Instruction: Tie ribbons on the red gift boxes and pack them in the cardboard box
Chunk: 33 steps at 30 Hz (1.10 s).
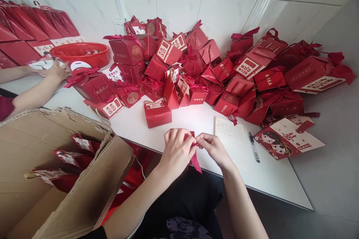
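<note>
Close together at the table's front edge, my two hands pinch a red ribbon (196, 162). My left hand (177, 145) is closed on it, fingers bent over. From the right, my right hand (213, 148) grips it between thumb and forefinger. One ribbon end hangs down below my fingers. A small red piece shows just behind the fingertips; its shape is mostly hidden by my left hand. Beyond my hands stands a small red gift box (157, 114) with a cord handle.
A heap of red gift boxes (190, 63) lines the wall. Right of my hands lie a notebook (228, 130), a pen (254, 147) and a flat printed box (288, 138). A cardboard carton (112, 168) stands front left. Another person's hands (54, 73) work near a red basin (81, 59).
</note>
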Each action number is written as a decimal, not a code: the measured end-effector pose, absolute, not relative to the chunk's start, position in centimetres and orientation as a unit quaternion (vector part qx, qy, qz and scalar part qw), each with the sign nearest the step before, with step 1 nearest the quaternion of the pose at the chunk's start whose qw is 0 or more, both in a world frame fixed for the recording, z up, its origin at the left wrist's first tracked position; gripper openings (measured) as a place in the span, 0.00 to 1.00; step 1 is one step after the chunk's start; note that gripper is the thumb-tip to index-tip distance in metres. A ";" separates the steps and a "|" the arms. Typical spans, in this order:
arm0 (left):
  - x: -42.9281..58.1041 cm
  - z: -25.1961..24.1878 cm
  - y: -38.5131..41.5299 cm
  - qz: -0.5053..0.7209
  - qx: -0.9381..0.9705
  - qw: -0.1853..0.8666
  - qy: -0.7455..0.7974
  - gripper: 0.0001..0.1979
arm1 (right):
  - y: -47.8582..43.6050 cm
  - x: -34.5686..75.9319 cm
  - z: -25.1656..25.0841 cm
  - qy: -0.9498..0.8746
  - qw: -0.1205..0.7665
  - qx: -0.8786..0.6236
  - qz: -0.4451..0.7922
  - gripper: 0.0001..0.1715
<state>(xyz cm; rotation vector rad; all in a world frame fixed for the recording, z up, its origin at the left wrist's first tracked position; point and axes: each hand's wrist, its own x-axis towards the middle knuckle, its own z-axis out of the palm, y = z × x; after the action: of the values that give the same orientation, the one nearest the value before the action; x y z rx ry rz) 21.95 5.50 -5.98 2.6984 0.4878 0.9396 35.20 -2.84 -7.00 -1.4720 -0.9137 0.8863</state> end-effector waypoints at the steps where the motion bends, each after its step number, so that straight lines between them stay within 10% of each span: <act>1: 22.0 -6.0 5.4 0.323 0.924 0.114 0.171 0.02 | -2.9 35.1 -7.0 -0.381 0.564 -0.624 0.383 0.20; 33: 20.8 -6.5 6.2 0.364 0.878 0.247 0.189 0.04 | -3.1 33.8 -6.3 -0.309 0.587 -0.537 0.521 0.16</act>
<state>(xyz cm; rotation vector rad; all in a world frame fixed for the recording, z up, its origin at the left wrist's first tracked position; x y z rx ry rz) 20.79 6.22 -6.52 2.3939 0.5144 0.9918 33.82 -3.06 -6.31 -1.2521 -0.7211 1.2135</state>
